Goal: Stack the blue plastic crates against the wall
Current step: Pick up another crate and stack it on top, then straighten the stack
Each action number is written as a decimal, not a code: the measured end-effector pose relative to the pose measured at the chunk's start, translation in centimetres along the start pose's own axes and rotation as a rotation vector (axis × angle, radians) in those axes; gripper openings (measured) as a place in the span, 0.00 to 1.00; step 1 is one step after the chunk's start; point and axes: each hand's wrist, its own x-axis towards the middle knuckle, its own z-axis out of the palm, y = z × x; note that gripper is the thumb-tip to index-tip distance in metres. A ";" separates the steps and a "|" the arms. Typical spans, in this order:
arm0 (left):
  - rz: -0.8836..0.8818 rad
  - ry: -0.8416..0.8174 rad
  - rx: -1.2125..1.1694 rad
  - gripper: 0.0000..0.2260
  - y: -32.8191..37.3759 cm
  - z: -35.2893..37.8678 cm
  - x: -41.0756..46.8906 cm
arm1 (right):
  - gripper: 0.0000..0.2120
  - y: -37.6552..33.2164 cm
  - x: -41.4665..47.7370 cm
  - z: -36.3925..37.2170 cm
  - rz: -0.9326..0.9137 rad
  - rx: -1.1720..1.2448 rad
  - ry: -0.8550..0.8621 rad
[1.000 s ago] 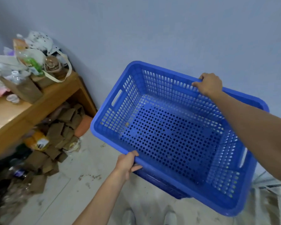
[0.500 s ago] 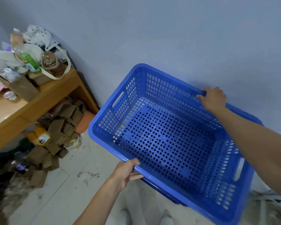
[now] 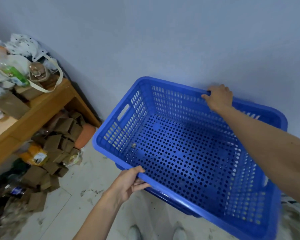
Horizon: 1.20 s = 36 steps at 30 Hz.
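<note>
Head view: left hand [image 3: 128, 184] and right hand [image 3: 219, 97] each clamp opposite rims of blue crate [image 3: 180, 153], keeping it level near wall [image 3: 163, 40] for nesting.

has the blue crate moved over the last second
Yes. The blue crate, held by the left hand and right hand, has gone down and toward the wall; its far rim now sits lower against it.

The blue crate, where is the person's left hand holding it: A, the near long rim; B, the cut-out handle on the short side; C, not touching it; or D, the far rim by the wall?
A: the left hand curls over the blue crate's near long rim.
</note>
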 end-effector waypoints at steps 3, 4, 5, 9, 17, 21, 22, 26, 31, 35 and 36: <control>0.011 0.024 0.002 0.16 -0.5 0.4 0.2 | 0.21 0.3 -0.4 0.7 -0.006 0.029 -0.003; 0.015 0.029 0.002 0.14 -0.7 0.5 0.2 | 0.21 0.3 -0.3 0.7 -0.013 0.043 0.001; 0.021 0.032 0.003 0.12 -1.0 0.6 0.2 | 0.21 0.3 -0.2 0.7 -0.016 0.055 0.004; 0.039 0.040 -0.001 0.03 -1.6 0.9 0.0 | 0.22 0.0 0.1 0.2 -0.036 0.060 0.008; 0.032 0.069 -0.052 0.12 -1.6 1.3 0.7 | 0.18 0.5 0.7 1.5 -0.029 0.068 -0.019; 0.022 0.074 -0.064 0.12 -1.7 1.0 1.1 | 0.18 0.2 0.4 1.4 -0.089 0.056 -0.041; 0.021 0.076 -0.060 0.11 -1.7 1.0 1.1 | 0.19 0.0 0.2 1.3 -0.113 0.045 -0.062; 0.024 0.085 -0.063 0.06 -1.5 1.2 0.7 | 0.25 -1.2 -1.3 1.1 -0.220 -0.024 -0.094; 0.045 0.055 -0.047 0.02 -0.8 2.3 0.0 | 0.23 -4.0 -4.6 1.2 -0.463 0.009 -0.254; 0.042 0.029 -0.048 0.02 -0.3 2.8 -0.2 | 0.22 -5.9 -6.7 1.0 -0.504 0.048 -0.300; 0.040 0.025 -0.051 0.02 -0.4 2.8 -0.2 | 0.22 -6.1 -7.4 0.8 -0.502 0.045 -0.313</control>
